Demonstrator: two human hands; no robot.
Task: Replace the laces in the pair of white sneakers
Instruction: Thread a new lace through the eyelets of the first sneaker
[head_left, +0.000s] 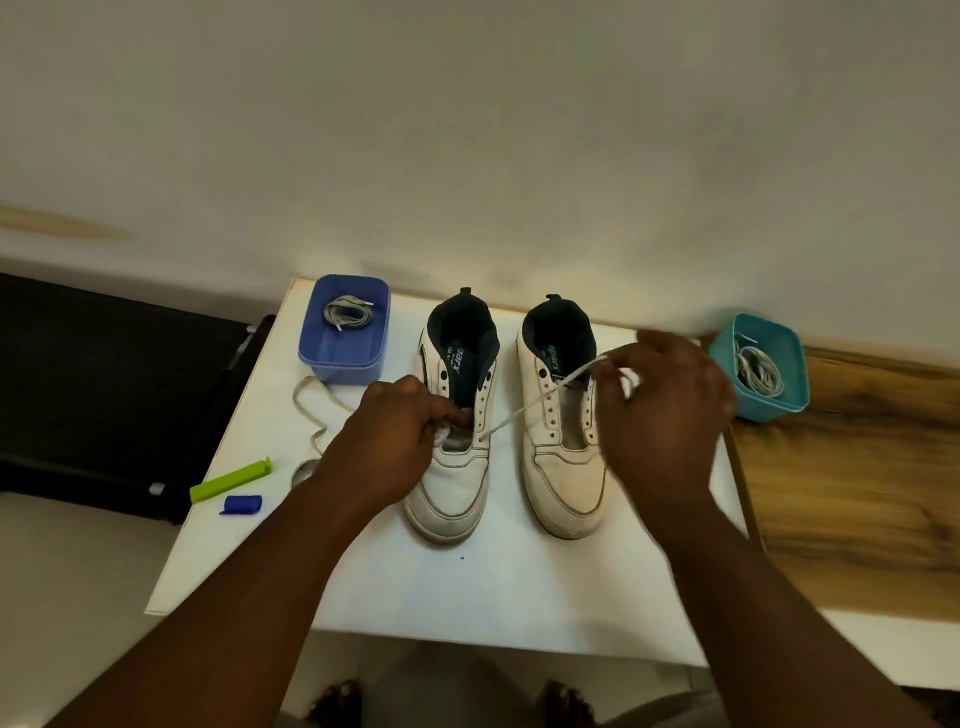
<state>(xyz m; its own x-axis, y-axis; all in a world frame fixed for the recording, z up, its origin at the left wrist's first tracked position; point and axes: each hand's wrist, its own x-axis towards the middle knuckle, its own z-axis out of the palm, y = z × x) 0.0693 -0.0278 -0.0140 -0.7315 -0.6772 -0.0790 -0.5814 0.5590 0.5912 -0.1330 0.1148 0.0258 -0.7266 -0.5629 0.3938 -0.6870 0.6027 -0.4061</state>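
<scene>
Two white sneakers stand side by side on a white table (467, 587), toes toward me. The left sneaker (457, 441) has a white lace (524, 410) running from its lowest eyelets. My left hand (384, 447) pinches one part of this lace at the shoe's lower left eyelets. My right hand (665, 415) holds the other end, stretched taut up and to the right across the right sneaker (563, 467). The rest of the lace trails in a loop (311, 415) on the table to the left. The right sneaker shows no lace.
A blue tub (345, 332) at the back left holds a greyish lace. A teal tub (761, 374) at the right, on a wooden surface (852, 493), holds white laces. A green clip (231, 480) and a small blue piece (243, 504) lie near the table's left edge.
</scene>
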